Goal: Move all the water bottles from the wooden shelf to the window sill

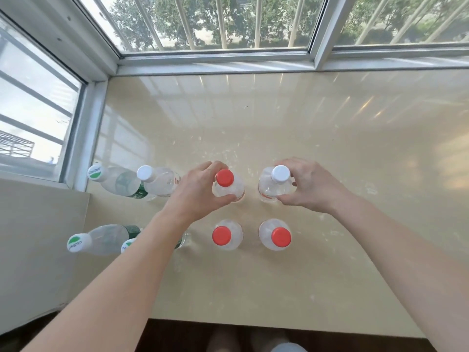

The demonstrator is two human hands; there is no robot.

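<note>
Several clear water bottles stand upright on the beige window sill (304,118). My left hand (195,191) wraps around a red-capped bottle (225,178) that rests on the sill. My right hand (307,186) grips a white-capped bottle (280,174) beside it. In front of them stand two more red-capped bottles (221,236) (281,238). To the left are a white-capped bottle (146,173) and green-labelled bottles (97,172) (78,242); a further green-labelled one (128,245) is partly hidden under my left forearm. The wooden shelf is out of view.
Window frames (215,59) with outside bars close off the sill at the back and left. A grey wall face (38,237) borders the sill's left front. The sill's front edge (279,325) runs just above the dark floor.
</note>
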